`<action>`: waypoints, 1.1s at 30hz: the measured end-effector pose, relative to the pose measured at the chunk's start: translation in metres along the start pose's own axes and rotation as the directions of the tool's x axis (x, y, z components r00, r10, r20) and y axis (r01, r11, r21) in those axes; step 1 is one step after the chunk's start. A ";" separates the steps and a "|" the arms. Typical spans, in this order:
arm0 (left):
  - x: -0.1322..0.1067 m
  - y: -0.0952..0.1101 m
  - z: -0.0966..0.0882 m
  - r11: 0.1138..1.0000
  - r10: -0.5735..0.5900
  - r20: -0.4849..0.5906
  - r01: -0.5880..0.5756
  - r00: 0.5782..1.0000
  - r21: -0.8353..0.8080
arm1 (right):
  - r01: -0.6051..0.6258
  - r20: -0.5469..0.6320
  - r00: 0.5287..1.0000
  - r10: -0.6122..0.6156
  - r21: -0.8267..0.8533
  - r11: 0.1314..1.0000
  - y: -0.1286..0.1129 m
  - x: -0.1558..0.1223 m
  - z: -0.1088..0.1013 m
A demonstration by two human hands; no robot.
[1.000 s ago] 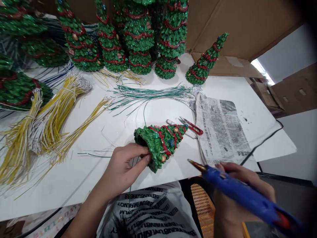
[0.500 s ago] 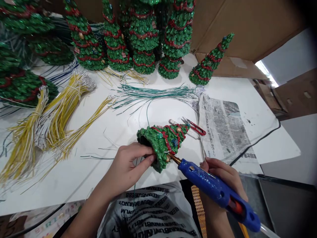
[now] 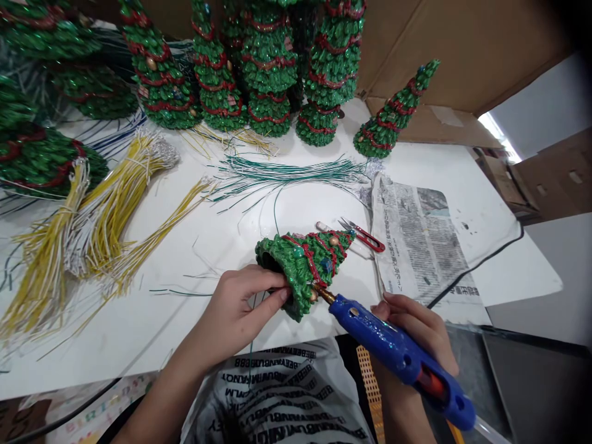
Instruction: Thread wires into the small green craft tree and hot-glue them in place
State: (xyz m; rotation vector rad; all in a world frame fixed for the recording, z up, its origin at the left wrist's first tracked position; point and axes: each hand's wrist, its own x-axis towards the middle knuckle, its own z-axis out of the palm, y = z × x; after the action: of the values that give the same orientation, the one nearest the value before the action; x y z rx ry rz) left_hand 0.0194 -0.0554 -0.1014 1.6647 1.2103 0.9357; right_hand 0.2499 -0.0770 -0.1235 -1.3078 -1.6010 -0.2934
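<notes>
A small green Christmas tree figurine (image 3: 308, 265) with red garlands lies on its side, its hollow base facing left. My left hand (image 3: 247, 305) pinches the rim of that base between thumb and fingers. Thin wires hang by the opening. In my right hand (image 3: 420, 327) is a blue hot glue gun (image 3: 393, 348), with a clear glue stick coming out of its back end. Its brass nozzle touches or nearly touches the tree's lower side. Red thread snips (image 3: 367, 237) lie just beyond the tree's tip, beside a white tube-like item.
Green wires (image 3: 291, 171) lie across the table beyond the tree. Bundles of yellow and white wires (image 3: 111, 203) are at the left. More Christmas trees (image 3: 271, 68) stand at the back. Newspaper (image 3: 411, 234) covers part of the right side, with a black cord (image 3: 481, 262) crossing it.
The glue gun has shifted slightly to the left, its nozzle closer in against the tree. My left hand and the tree stay in place.
</notes>
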 end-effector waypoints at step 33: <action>0.003 0.000 0.000 0.999 -0.033 0.006 0.032 0.999 0.003 | -0.091 -0.012 0.996 0.091 0.009 0.996 0.007 -0.005 -0.004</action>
State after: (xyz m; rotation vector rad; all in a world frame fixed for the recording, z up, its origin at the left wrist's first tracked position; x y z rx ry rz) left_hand 0.0199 -0.0528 -0.1012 1.6443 1.2316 0.9087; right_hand 0.2579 -0.0797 -0.1281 -1.3658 -1.5255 -0.2380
